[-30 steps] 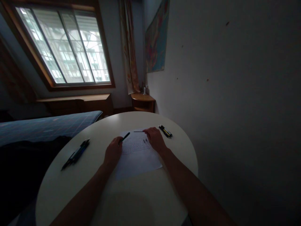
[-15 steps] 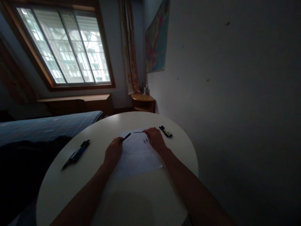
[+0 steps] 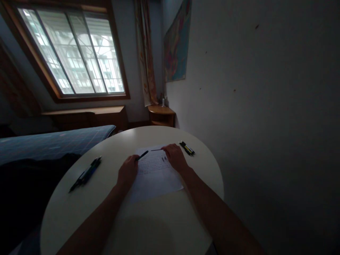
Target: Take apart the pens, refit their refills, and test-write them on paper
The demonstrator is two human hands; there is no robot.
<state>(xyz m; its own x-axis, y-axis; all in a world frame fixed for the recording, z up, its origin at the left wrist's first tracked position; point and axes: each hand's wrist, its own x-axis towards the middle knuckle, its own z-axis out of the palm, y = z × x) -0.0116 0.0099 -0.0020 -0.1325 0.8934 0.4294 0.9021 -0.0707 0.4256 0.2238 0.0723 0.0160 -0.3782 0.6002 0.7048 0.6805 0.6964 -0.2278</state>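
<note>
My left hand (image 3: 129,168) is closed around a dark pen barrel (image 3: 142,154), which points up and to the right over the paper. Between the fingers of my right hand (image 3: 174,154) is a thin dark pen refill (image 3: 156,150), its free end pointing left towards the barrel. A small gap separates the two. Under both hands lies a white sheet of paper (image 3: 151,186) with lines of writing. A couple of small dark pieces (image 3: 164,159) rest on the sheet beside my right hand, too small to name.
A bundle of pens (image 3: 85,174) lies on the round white table (image 3: 63,216) at the left. Several more pens (image 3: 187,148) lie beyond my right hand. A bed (image 3: 58,141) stands past the table's left edge, and a wall (image 3: 265,141) runs along the right.
The pen barrel in my left hand has tilted or shifted very slightly. My right hand and the refill look almost unmoved.
</note>
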